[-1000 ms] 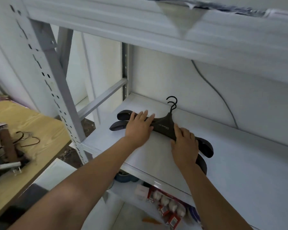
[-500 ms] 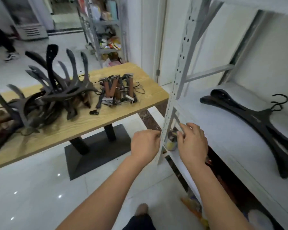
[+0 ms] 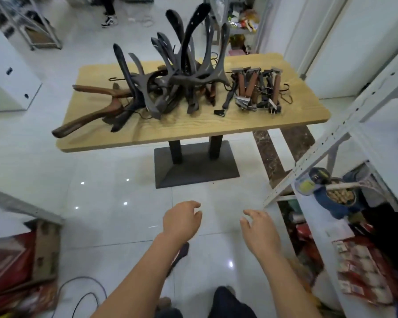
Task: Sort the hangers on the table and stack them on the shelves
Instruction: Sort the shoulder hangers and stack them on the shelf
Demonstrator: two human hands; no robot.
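A tangled pile of dark hangers point(image 3: 182, 72) stands in the middle of the wooden table point(image 3: 193, 129), some arms pointing upward. Two brown wooden hangers point(image 3: 90, 111) lie at its left end. Several brown clip hangers point(image 3: 255, 88) lie at the right end. My left hand point(image 3: 182, 220) and my right hand point(image 3: 257, 228) hang over the tiled floor well short of the table, both holding nothing, fingers loosely curled and apart. The white metal shelf unit point(image 3: 331, 143) stands at the right.
The table rests on a black pedestal base point(image 3: 193, 166). Lower shelves at the right hold a blue jar point(image 3: 331, 198) and red packages point(image 3: 363, 271). A cardboard box point(image 3: 44, 249) and a black cable point(image 3: 83, 294) lie at the lower left. A person's legs point(image 3: 108, 12) stand far behind.
I have turned away from the shelf, where both hands had pressed on two dark hangers. The hands let go, left the shelf post, and now hang before the table.
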